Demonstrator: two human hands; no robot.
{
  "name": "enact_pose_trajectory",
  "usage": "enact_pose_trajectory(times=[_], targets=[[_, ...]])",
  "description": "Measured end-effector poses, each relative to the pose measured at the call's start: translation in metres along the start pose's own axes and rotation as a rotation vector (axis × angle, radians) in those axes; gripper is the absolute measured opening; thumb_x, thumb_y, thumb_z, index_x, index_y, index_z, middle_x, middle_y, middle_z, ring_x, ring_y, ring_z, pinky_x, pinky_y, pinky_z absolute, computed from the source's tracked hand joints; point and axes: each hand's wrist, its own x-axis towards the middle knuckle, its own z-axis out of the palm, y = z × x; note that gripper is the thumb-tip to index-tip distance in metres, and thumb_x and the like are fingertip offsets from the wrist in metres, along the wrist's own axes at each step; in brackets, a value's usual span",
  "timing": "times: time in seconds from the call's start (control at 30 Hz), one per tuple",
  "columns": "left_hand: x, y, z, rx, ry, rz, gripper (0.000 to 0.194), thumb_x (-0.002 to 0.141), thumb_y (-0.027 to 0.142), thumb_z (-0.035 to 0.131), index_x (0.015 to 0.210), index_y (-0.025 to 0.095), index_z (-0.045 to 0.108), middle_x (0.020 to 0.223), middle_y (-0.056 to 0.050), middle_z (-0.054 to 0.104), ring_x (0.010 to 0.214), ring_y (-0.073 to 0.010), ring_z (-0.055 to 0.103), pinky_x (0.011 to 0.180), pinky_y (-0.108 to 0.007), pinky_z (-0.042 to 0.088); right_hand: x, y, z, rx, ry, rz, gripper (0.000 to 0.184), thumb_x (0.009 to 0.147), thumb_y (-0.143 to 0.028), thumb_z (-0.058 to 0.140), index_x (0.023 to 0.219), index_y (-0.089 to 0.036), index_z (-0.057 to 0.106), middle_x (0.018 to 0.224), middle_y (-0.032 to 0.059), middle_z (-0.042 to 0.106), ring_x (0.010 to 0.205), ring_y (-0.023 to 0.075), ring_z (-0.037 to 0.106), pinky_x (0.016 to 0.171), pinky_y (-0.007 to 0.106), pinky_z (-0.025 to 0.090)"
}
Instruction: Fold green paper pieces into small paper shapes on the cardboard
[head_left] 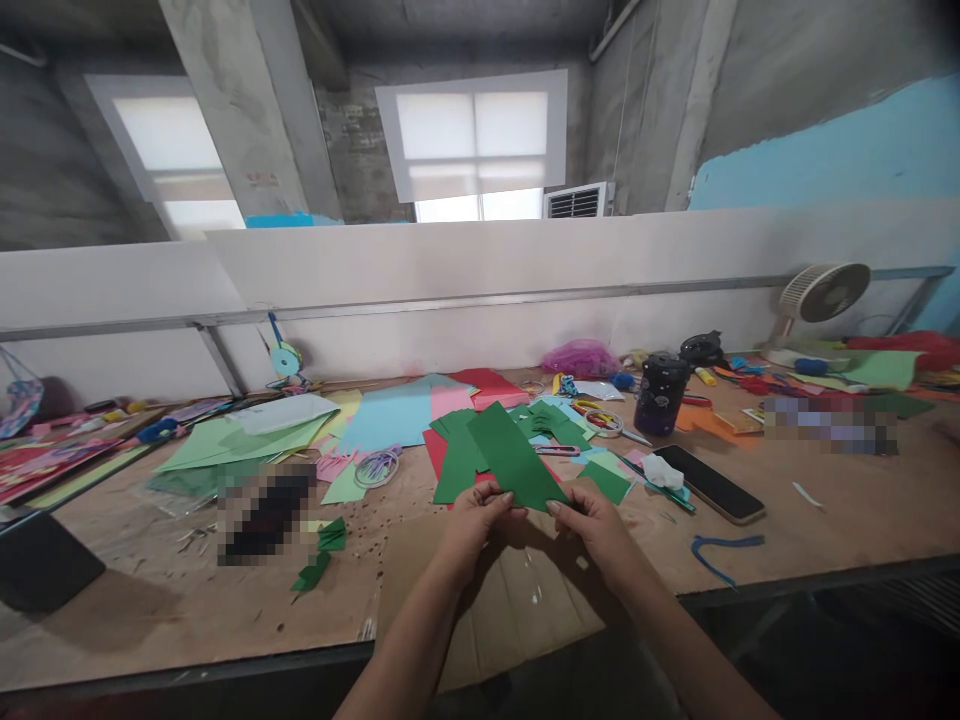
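Observation:
A strip of dark green paper (pixel 511 452) is held up in front of me, tilted, its near end between my two hands. My left hand (pixel 484 508) pinches its left corner with the thumb on top. At the right corner, my right hand (pixel 589 515) grips the same strip between thumb and fingers. Behind it lie more green paper pieces (pixel 459 465) on red paper (pixel 433 450). A pink utility knife (pixel 559 451) rests just beyond the strip. Below my hands is a sheet of brown cardboard (pixel 487 620) at the table's front edge.
To the right stand a dark tumbler (pixel 661 395) and a phone (pixel 709 482) lying flat, with a crumpled tissue (pixel 663 472) beside it. A fan (pixel 825 292) is at the far right. Left are light green sheets (pixel 225 440), a tape ring (pixel 377 467) and small green scraps (pixel 313 570).

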Motion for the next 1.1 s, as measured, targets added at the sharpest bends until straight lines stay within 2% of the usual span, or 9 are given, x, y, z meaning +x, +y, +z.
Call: enact_pose_trajectory(times=[0.13, 0.23, 0.33, 0.5, 0.67, 0.8, 0.87, 0.93, 1.1], targets=[[0.0, 0.004, -0.003, -0.023, 0.07, 0.041, 0.04, 0.057, 0.036, 0.084, 0.084, 0.015, 0.063, 0.074, -0.005, 0.07, 0.063, -0.0144, 0.065, 0.061, -0.022, 0.047, 0.003, 0.006, -0.003, 0.026, 0.043, 0.002, 0.03, 0.076, -0.043, 0.066, 0.063, -0.019, 0.053, 0.058, -0.0038, 0.051, 0.05, 0.0098, 0.042, 0.048, 0.022, 0.031], [-0.005, 0.009, 0.003, 0.017, 0.025, 0.065, 0.039, 0.064, 0.048, 0.077, 0.082, 0.015, 0.063, 0.07, -0.004, 0.069, 0.061, -0.0139, 0.064, 0.061, -0.022, 0.046, 0.005, 0.008, -0.002, 0.042, 0.03, -0.01, 0.031, 0.074, -0.044, 0.068, 0.062, -0.019, 0.054, 0.057, -0.0037, 0.052, 0.05, 0.0101, 0.044, 0.049, 0.023, 0.032], [-0.008, 0.011, 0.01, 0.122, -0.012, 0.02, 0.042, 0.067, 0.056, 0.071, 0.079, 0.016, 0.064, 0.071, -0.006, 0.07, 0.065, -0.0171, 0.067, 0.064, -0.025, 0.048, 0.004, 0.005, -0.001, 0.055, 0.022, 0.006, 0.031, 0.073, -0.046, 0.068, 0.064, -0.019, 0.054, 0.057, -0.0041, 0.053, 0.048, 0.01, 0.044, 0.047, 0.023, 0.032], [-0.005, 0.009, 0.015, 0.105, -0.055, 0.036, 0.045, 0.056, 0.043, 0.082, 0.088, 0.015, 0.068, 0.081, -0.008, 0.072, 0.068, -0.0177, 0.066, 0.068, -0.027, 0.048, -0.002, -0.003, 0.002, -0.009, -0.05, 0.01, 0.028, 0.075, -0.044, 0.066, 0.067, -0.018, 0.057, 0.058, -0.0037, 0.055, 0.051, 0.0106, 0.047, 0.048, 0.022, 0.034], [-0.019, 0.019, 0.02, 0.096, -0.003, 0.019, 0.034, 0.059, 0.036, 0.08, 0.085, 0.017, 0.068, 0.076, -0.005, 0.07, 0.061, -0.014, 0.061, 0.062, -0.024, 0.045, -0.004, -0.011, 0.001, 0.076, -0.164, 0.06, 0.028, 0.075, -0.045, 0.067, 0.075, -0.017, 0.063, 0.06, -0.0029, 0.059, 0.05, 0.0116, 0.051, 0.048, 0.023, 0.04], [-0.047, 0.029, 0.032, 0.143, -0.05, -0.146, 0.028, 0.069, 0.033, 0.068, 0.096, 0.025, 0.067, 0.08, -0.002, 0.067, 0.065, -0.0129, 0.06, 0.057, -0.02, 0.039, 0.003, -0.018, 0.002, 0.264, -0.202, 0.09, 0.032, 0.074, -0.04, 0.071, 0.095, -0.017, 0.068, 0.085, 0.0043, 0.071, 0.072, 0.019, 0.064, 0.064, 0.029, 0.05], [-0.053, 0.029, 0.035, 0.137, -0.112, -0.154, 0.03, 0.069, 0.028, 0.065, 0.099, 0.028, 0.066, 0.086, -0.001, 0.067, 0.071, -0.0133, 0.06, 0.059, -0.02, 0.039, 0.006, -0.018, 0.002, 0.34, -0.199, 0.11, 0.036, 0.069, -0.035, 0.075, 0.1, -0.017, 0.068, 0.095, 0.007, 0.072, 0.084, 0.0235, 0.066, 0.074, 0.034, 0.052], [-0.049, 0.024, 0.033, 0.128, -0.142, -0.129, 0.033, 0.066, 0.024, 0.066, 0.098, 0.027, 0.065, 0.086, 0.0, 0.066, 0.071, -0.0129, 0.059, 0.062, -0.021, 0.04, 0.009, -0.014, 0.003, 0.386, -0.178, 0.13, 0.038, 0.065, -0.031, 0.079, 0.098, -0.017, 0.069, 0.096, 0.0075, 0.073, 0.084, 0.0251, 0.067, 0.076, 0.037, 0.053], [-0.017, 0.007, 0.016, 0.25, -0.017, -0.015, 0.025, 0.055, 0.022, 0.074, 0.076, 0.019, 0.061, 0.06, 0.004, 0.056, 0.05, -0.0079, 0.046, 0.052, -0.02, 0.033, 0.009, 0.0, 0.006, 0.355, -0.051, 0.099, 0.039, 0.062, -0.032, 0.081, 0.097, -0.018, 0.069, 0.09, 0.0066, 0.075, 0.08, 0.026, 0.069, 0.073, 0.038, 0.055]])
